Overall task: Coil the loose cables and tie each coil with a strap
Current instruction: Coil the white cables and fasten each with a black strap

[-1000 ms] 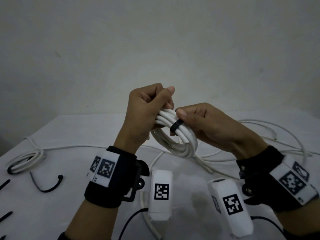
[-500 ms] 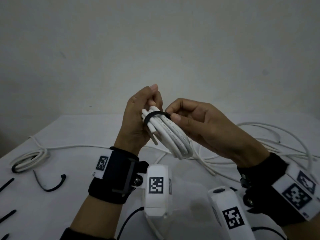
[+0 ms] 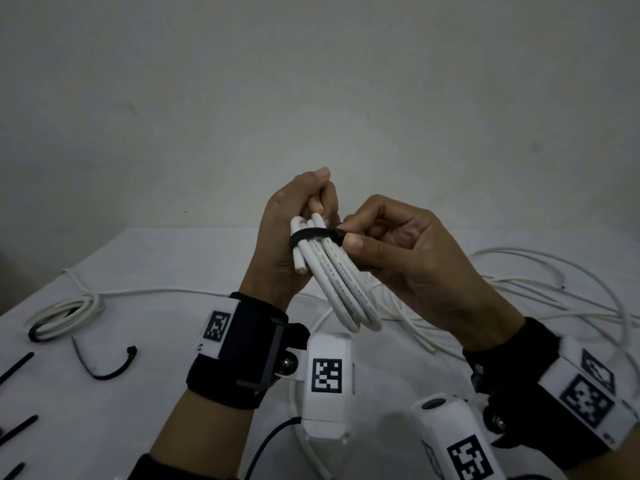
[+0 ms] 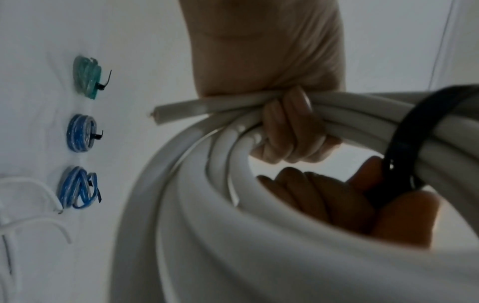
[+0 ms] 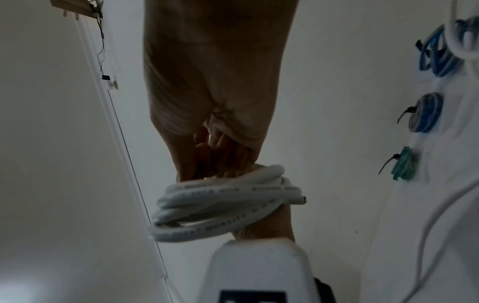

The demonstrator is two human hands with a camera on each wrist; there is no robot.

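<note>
A coil of thick white cable [image 3: 341, 284] hangs in the air above the table, its loops drooping toward me. My left hand [image 3: 298, 237] grips the coil's top, fingers curled round the strands [image 4: 290, 127]. A black strap [image 3: 311, 234] runs around the bundle near the top; in the left wrist view the strap [image 4: 414, 131] crosses the strands. My right hand [image 3: 381, 237] pinches the strap's end between thumb and forefinger at the coil's right side. One cut cable end [image 3: 300, 268] sticks out below the strap. The right wrist view shows the coil [image 5: 220, 203] from below.
Loose white cable [image 3: 519, 271] sprawls over the white table's right side. A tied white coil [image 3: 59, 317] lies at the left, with a bent black strap [image 3: 104, 365] and several straight black straps [image 3: 17, 368] near it. Blue and green tied coils [image 4: 80, 133] lie farther off.
The coil was turned from lying flat to hanging upright. The strap slid up to the coil's top, and my right hand went from holding the bundle to pinching the strap's end.
</note>
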